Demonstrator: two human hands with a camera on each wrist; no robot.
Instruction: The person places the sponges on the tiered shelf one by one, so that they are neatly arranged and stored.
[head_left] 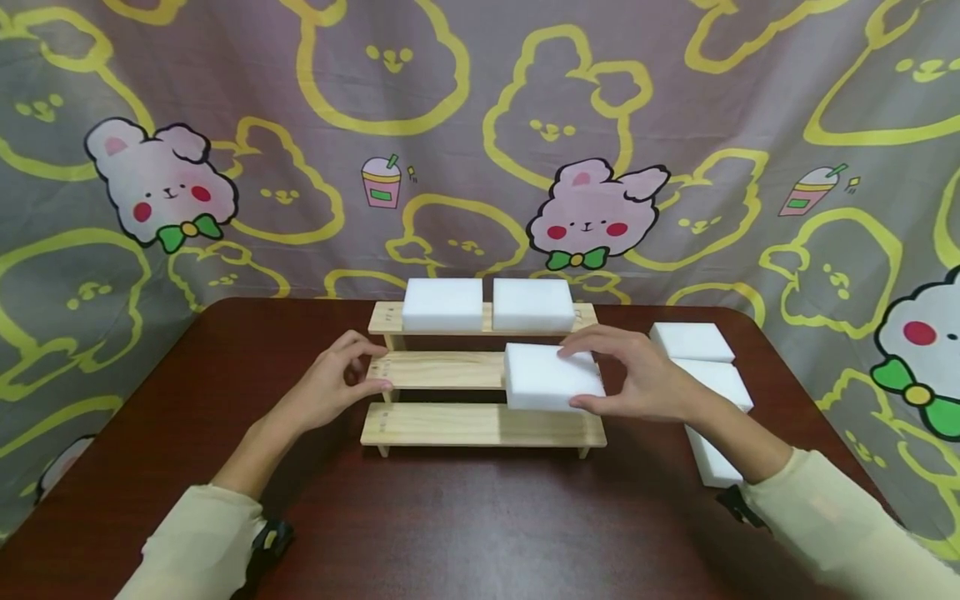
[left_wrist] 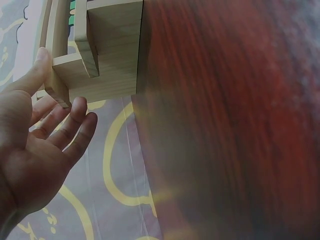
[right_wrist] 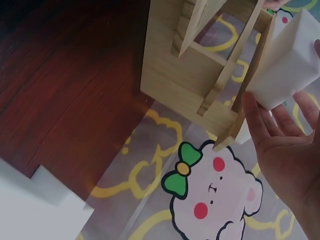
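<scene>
A three-step wooden rack (head_left: 442, 425) stands on the table. My right hand (head_left: 637, 372) pinches a white foam block (head_left: 551, 379) between thumb and fingers at the right part of the middle step; whether the block touches the step I cannot tell. At the left end of that step, my left hand (head_left: 330, 383) grips the board's edge with thumb and fingers. The left wrist view has the left hand (left_wrist: 45, 135) around a board end (left_wrist: 57, 90). In the right wrist view, the right hand (right_wrist: 285, 135) holds the block (right_wrist: 290, 60) by its sides.
Two white blocks, one left (head_left: 442, 304) and one right (head_left: 532, 304), sit on the top step. More white blocks (head_left: 712, 383) lie on the table (head_left: 465, 517) to the right of the rack. A patterned curtain (head_left: 450, 125) hangs behind the table.
</scene>
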